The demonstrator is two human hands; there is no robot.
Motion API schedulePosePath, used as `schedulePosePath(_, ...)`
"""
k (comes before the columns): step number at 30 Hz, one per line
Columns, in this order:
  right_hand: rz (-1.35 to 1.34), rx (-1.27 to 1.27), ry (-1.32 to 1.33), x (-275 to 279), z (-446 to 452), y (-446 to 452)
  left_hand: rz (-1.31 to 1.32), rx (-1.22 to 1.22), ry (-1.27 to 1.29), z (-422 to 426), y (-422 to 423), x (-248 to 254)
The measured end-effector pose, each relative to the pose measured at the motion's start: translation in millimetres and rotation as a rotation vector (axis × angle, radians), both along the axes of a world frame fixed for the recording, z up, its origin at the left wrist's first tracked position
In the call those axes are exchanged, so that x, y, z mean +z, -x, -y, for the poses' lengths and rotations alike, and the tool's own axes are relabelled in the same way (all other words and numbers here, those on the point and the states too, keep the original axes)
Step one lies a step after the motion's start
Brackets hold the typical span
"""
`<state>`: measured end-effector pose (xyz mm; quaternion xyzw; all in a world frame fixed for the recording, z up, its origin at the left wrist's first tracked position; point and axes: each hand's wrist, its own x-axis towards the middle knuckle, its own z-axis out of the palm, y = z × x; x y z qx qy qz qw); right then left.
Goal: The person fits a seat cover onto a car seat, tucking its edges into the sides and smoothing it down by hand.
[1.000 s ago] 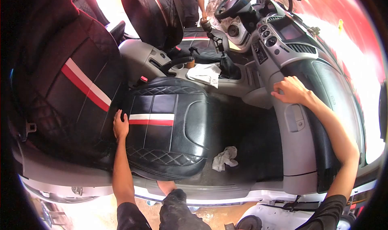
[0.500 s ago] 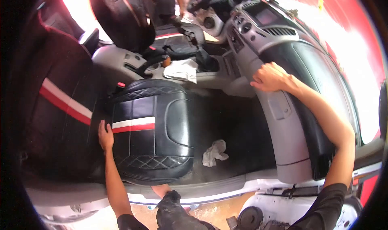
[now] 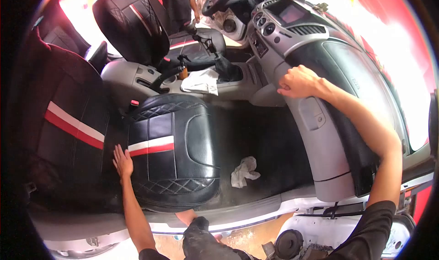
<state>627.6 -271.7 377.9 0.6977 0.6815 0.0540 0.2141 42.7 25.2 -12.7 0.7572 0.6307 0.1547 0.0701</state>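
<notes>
My left hand (image 3: 122,162) lies with fingers spread on the black seat cushion (image 3: 196,136), by the foot of the backrest (image 3: 82,155). It holds nothing. Both seat parts carry a white and red stripe. Across the footwell, my right hand (image 3: 299,82) is closed in a fist against the grey lower dashboard (image 3: 315,155), above the glovebox latch (image 3: 316,120). Nothing shows in this fist, though its palm side is hidden. A crumpled white cloth (image 3: 245,172) lies on the dark floor between the hands, apart from both.
On the centre console (image 3: 121,79) are a white cloth (image 3: 201,81), a spray bottle (image 3: 183,68) and the gear lever (image 3: 224,68). Another person (image 3: 177,6) stands beyond the driver's seat (image 3: 130,27). The door sill (image 3: 256,212) and open door with a speaker (image 3: 289,244) are near me.
The view has shifted slightly and sharpened. My left hand's fingers are spread wider on the seat. My right fist stays against the dashboard.
</notes>
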Motion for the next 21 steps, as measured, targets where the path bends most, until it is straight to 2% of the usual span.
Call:
schedulePosePath(3,-0.013,0.021,-0.009,-2.5,0.2,-3.6,-0.139,0.009,0.136,57.8,-16.7,35.3)
schedulePosePath(7,-0.018,0.025,-0.023,-2.9,0.9,-4.3,-0.126,-0.042,0.248,136.3,-24.5,72.5)
schedulePosePath(10,-0.025,0.009,-0.007,3.3,-1.3,2.6,-0.095,0.081,0.296,174.0,-17.2,87.8)
schedulePosePath(12,-0.063,0.009,-0.022,5.2,-0.3,4.0,-0.067,0.179,0.313,180.1,-12.3,95.7)
schedulePosePath(15,-0.058,0.027,-0.034,3.3,1.0,2.9,-0.089,0.196,0.311,167.2,-16.1,96.5)
schedulePosePath(16,-0.058,0.030,-0.031,3.5,1.4,2.6,-0.102,0.166,0.270,158.3,-14.3,90.9)
schedulePosePath(19,-0.047,0.035,-0.021,0.3,2.4,-0.8,0.098,-0.095,0.201,128.3,12.1,71.5)
schedulePosePath(21,-0.018,0.045,-0.012,-4.3,2.1,-4.3,0.117,-0.129,0.208,117.9,19.4,72.0)
